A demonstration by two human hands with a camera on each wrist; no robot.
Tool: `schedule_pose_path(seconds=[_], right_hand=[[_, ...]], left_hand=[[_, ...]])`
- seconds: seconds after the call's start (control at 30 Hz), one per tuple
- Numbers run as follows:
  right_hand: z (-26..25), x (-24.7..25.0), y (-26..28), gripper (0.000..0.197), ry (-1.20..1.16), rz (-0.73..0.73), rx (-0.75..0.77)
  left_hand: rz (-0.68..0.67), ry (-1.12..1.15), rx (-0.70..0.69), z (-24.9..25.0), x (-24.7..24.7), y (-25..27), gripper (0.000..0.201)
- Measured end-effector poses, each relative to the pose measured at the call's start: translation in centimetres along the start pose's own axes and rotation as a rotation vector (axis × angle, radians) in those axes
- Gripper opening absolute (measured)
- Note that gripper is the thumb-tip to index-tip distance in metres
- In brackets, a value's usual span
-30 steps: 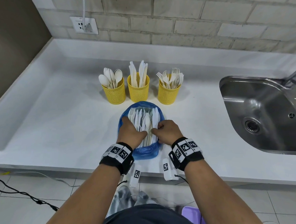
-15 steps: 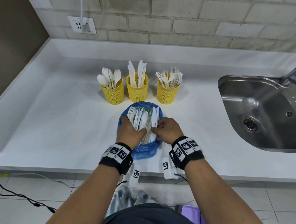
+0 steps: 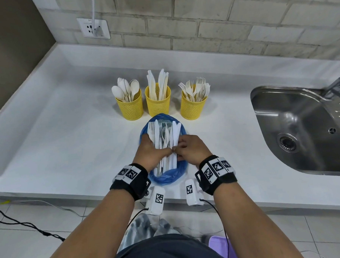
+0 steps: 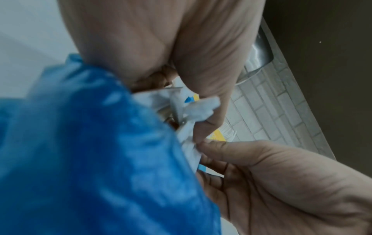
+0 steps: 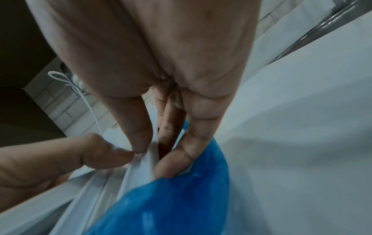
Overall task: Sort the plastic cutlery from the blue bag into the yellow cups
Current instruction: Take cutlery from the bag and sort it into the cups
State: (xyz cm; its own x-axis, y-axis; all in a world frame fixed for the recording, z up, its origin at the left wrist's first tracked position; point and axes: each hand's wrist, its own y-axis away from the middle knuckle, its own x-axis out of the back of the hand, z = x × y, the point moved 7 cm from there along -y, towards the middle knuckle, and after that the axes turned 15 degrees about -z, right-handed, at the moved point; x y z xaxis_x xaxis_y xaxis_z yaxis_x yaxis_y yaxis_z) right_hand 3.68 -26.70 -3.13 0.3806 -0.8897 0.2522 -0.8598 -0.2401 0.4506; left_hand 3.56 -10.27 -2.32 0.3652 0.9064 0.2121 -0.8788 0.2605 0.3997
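Nearest the body, both wrists reach over the front edge of the white bench [image 3: 72, 153]. The blue bag [image 3: 168, 176] lies flat just inside that edge, its mouth spread open toward twelve o'clock, with a bundle of white plastic cutlery [image 3: 165, 137] lying lengthwise in it, heads pointing away.

The left hand [image 3: 151, 153] lies across the nine o'clock side of the bundle, fingers curled down over the handles and apparently pinning them. The right hand [image 3: 190, 150] comes in from three o'clock; the right wrist view shows its thumb and fingers [image 5: 138, 139] pinching one or two thin white handles at the edge of the pile. Whether that piece is a knife, fork or spoon I cannot tell from the handle alone, though knife blades lie on that side of the bundle.

This looks like the picking step: one piece being singled out while the rest is held down. Much cutlery remains in the bag, so the sort is well short of finished.

Further out at twelve o'clock stand the three yellow cups: the spoon cup [image 3: 130, 107] at eleven, the knife cup [image 3: 158, 101] dead ahead, the fork cup [image 3: 192, 106] at one. Each already holds its own kind, upright.

The next move probably calls for drawing the pinched piece clear without dragging its neighbours, reading its head, then dropping it handle-first into the matching cup.
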Motion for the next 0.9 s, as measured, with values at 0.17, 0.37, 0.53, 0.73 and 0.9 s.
schedule_pose_path(seconds=[0.17, 0.37, 0.53, 0.73, 0.9], right_hand=[[-0.4, 0.5, 0.3, 0.025, -0.054, 0.041, -0.009], [-0.6, 0.8, 0.7, 0.021, -0.137, 0.075, -0.031], [-0.7, 0.6, 0.6, 0.015, -0.178, 0.037, -0.042], [-0.8, 0.2, 0.2, 0.014, -0.158, 0.064, -0.022], [-0.6, 0.1, 0.2, 0.011, -0.232, 0.066, -0.035]], left_hand=[[-0.017, 0.031, -0.016, -0.3, 0.0, -0.3, 0.063], [-0.022, 0.068, -0.028, -0.4, -0.1, -0.6, 0.072], [-0.029, 0.031, -0.038, -0.4, -0.2, -0.7, 0.066], [-0.024, 0.035, -0.071, -0.2, -0.3, -1.0, 0.066], [-0.027, 0.021, -0.099, 0.1, -0.5, -1.1, 0.068]])
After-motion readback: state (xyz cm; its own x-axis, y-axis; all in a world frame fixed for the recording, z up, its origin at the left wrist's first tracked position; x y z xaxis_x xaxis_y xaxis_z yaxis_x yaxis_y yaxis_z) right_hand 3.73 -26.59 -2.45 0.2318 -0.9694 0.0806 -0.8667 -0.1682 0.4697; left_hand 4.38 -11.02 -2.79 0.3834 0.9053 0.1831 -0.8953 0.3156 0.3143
